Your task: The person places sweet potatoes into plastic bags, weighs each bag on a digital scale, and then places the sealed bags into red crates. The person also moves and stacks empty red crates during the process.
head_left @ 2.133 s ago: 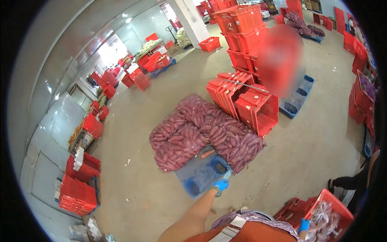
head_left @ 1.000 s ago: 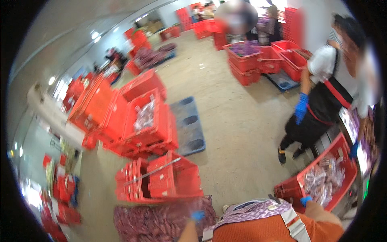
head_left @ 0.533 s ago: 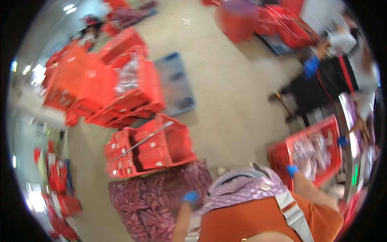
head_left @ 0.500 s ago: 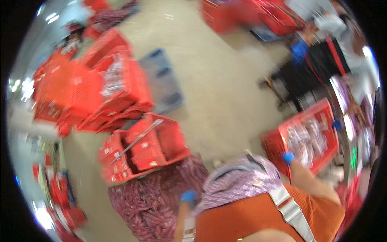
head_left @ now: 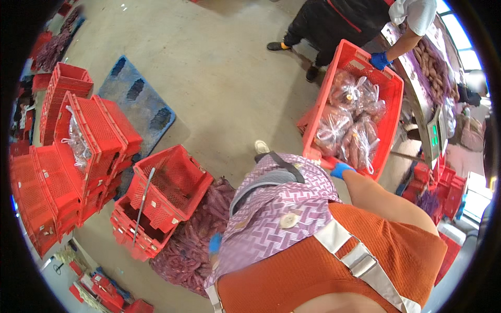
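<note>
Head view: the near end of the red crate [head_left: 392, 122] is held in the grip of the right hand [head_left: 342, 170], its far end by a co-worker's gloved hand [head_left: 380, 61]. Clear bags of roots [head_left: 360, 138] are contained in the crate, seen beside the bench [head_left: 416, 88]. The left hand [head_left: 214, 243] is partly hidden by patterned cloth [head_left: 276, 229]; whether its grip is clenched cannot be told.

Red crate [head_left: 391, 122], blue-gloved hands [head_left: 342, 170], purple-and-white geometric cloth [head_left: 263, 221]
</note>
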### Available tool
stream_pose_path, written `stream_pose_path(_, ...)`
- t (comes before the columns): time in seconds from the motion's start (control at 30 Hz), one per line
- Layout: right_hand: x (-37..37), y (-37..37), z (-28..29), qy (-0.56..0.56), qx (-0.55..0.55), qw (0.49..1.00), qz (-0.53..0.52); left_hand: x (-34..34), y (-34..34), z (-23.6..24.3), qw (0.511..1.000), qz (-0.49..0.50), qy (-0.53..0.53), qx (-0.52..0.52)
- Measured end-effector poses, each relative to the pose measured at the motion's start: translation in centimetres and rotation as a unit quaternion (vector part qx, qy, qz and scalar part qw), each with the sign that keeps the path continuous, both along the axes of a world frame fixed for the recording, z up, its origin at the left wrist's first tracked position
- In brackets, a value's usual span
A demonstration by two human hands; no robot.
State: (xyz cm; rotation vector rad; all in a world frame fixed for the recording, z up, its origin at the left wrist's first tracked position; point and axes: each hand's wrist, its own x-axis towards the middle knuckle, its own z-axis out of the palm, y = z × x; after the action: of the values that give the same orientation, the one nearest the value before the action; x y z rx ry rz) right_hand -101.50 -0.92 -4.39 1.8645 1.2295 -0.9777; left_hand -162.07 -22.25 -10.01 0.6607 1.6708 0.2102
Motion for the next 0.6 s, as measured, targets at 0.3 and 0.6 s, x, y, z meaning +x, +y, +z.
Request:
stream_pose_path(0.3,-3.8,7.8,-0.6,0.037,-0.019,0.996,0.080,2.0,21.9,6.6,0.964,0.174,-0.088,0.180)
stream_pose_path(0.6,-18.9,23.0,-5.6,0.130,0.061,0.979,0.146,-5.0,17.4,1.6,0.993,0.104,0.036,0.043)
